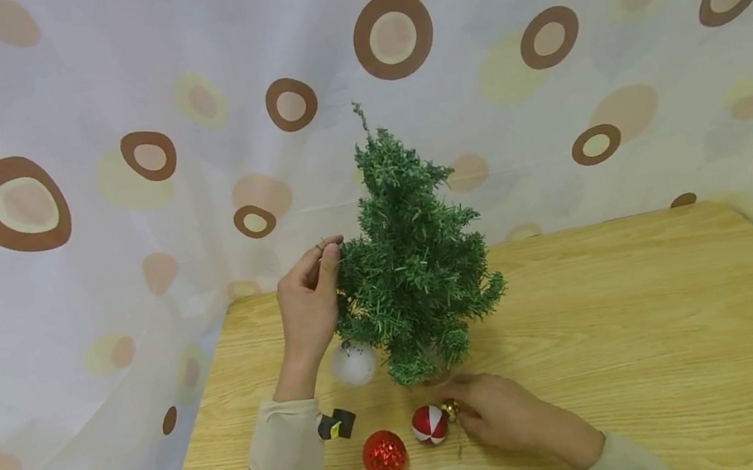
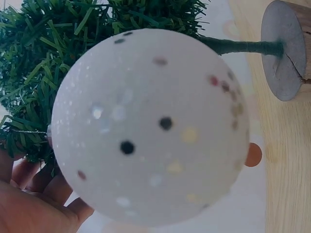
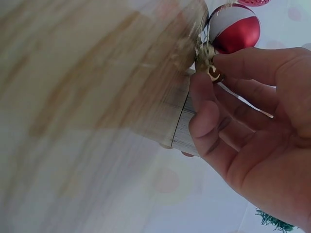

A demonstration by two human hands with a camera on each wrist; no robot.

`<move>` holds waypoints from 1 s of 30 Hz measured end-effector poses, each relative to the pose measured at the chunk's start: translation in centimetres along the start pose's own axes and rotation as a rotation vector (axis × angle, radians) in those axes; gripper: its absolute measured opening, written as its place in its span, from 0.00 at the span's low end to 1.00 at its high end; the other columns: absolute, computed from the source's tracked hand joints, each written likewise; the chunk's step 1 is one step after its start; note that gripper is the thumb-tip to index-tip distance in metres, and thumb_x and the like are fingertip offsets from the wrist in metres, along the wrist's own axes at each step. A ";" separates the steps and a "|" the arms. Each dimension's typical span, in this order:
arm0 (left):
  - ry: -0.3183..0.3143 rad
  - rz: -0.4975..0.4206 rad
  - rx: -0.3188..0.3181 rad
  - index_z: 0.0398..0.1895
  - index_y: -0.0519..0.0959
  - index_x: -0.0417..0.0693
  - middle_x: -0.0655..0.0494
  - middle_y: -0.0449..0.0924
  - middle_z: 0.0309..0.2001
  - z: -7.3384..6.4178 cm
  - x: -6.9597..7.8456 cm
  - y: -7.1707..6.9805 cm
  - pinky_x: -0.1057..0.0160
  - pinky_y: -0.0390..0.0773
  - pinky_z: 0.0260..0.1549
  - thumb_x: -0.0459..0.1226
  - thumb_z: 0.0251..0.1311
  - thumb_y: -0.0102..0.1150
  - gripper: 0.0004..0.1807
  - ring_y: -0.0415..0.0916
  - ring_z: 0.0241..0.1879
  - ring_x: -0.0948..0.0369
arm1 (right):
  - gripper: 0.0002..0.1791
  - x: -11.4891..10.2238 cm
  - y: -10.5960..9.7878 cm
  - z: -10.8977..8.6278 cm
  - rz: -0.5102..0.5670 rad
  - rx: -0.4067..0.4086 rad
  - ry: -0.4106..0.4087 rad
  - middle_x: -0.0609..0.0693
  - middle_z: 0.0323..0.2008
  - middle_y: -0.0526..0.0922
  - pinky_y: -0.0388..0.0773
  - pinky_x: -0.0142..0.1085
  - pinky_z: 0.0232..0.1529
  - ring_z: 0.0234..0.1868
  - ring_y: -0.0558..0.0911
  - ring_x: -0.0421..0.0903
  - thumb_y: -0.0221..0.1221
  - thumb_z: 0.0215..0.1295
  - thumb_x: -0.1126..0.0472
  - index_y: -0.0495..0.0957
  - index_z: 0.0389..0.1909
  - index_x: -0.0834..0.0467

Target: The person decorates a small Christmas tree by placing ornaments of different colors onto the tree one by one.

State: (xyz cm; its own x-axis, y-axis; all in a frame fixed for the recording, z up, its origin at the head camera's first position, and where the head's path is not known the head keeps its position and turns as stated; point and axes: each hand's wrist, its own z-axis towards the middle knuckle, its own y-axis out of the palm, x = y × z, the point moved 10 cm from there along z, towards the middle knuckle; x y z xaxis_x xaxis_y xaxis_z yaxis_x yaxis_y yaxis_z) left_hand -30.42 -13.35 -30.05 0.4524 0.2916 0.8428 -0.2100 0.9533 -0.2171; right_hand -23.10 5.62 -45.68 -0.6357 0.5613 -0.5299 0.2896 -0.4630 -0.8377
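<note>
A small green artificial Christmas tree (image 1: pixel 419 261) stands on the table. My left hand (image 1: pixel 309 306) is at its left side, thumb and fingers pinching a branch tip. Below that hand hangs a white ball ornament (image 1: pixel 354 363) with coloured dots; in the left wrist view the white ball (image 2: pixel 150 128) hides part of the fingers, and its silver string runs into the branches. In front of the tree, my right hand (image 1: pixel 510 413) pinches a small shiny gold ornament (image 1: pixel 451 408). Touching or very near that is a red-and-white ball ornament (image 1: pixel 428 425).
A red glittery ball ornament (image 1: pixel 385 456) with a gold loop lies near the front of the wooden table (image 1: pixel 634 324). The tree's round base (image 2: pixel 284 51) shows in the left wrist view. A patterned curtain (image 1: pixel 474 100) surrounds the back and left.
</note>
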 end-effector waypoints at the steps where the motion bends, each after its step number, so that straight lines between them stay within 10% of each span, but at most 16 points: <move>1: 0.001 0.000 0.000 0.62 0.85 0.47 0.47 0.86 0.61 0.0 0.0 0.0 0.66 0.75 0.36 0.42 0.81 0.53 0.17 0.54 0.14 0.64 | 0.29 0.0 0.0 0.0 -0.005 -0.001 0.001 0.60 0.63 0.84 0.68 0.29 0.25 0.24 0.66 0.32 0.58 0.65 0.73 0.81 0.68 0.55; 15: 0.009 -0.003 0.005 0.62 0.85 0.47 0.43 0.88 0.55 0.0 0.1 -0.1 0.68 0.75 0.40 0.42 0.81 0.54 0.17 0.54 0.15 0.65 | 0.25 0.3 0.0 -0.4 -0.054 -0.021 -0.021 0.53 0.46 0.89 0.73 0.31 0.32 0.33 0.75 0.34 0.63 0.65 0.66 0.84 0.64 0.56; 21: 0.027 0.001 0.012 0.61 0.86 0.48 0.49 0.66 0.17 0.0 0.1 -0.1 0.65 0.65 0.22 0.41 0.81 0.54 0.16 0.49 0.11 0.66 | 0.19 0.2 -0.7 -0.7 -0.044 -0.010 -0.007 0.54 0.48 0.89 0.78 0.32 0.34 0.32 0.78 0.33 0.65 0.68 0.61 0.87 0.58 0.58; 30: 0.025 -0.006 0.017 0.62 0.86 0.47 0.38 0.78 0.29 -0.1 0.0 -0.2 0.67 0.64 0.21 0.40 0.81 0.54 0.16 0.50 0.11 0.68 | 0.19 -1.4 -2.9 -1.2 0.012 0.052 -0.038 0.57 0.51 0.89 0.70 0.25 0.25 0.20 0.65 0.26 0.66 0.68 0.62 0.86 0.59 0.59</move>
State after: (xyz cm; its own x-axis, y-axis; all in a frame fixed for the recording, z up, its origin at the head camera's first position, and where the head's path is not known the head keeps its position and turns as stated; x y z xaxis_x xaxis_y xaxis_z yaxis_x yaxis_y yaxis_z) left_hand -30.31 -13.48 -30.02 0.4751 0.2876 0.8316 -0.2219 0.9537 -0.2030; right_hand -22.20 7.06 -42.64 -0.6597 0.5291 -0.5336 0.2602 -0.5054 -0.8227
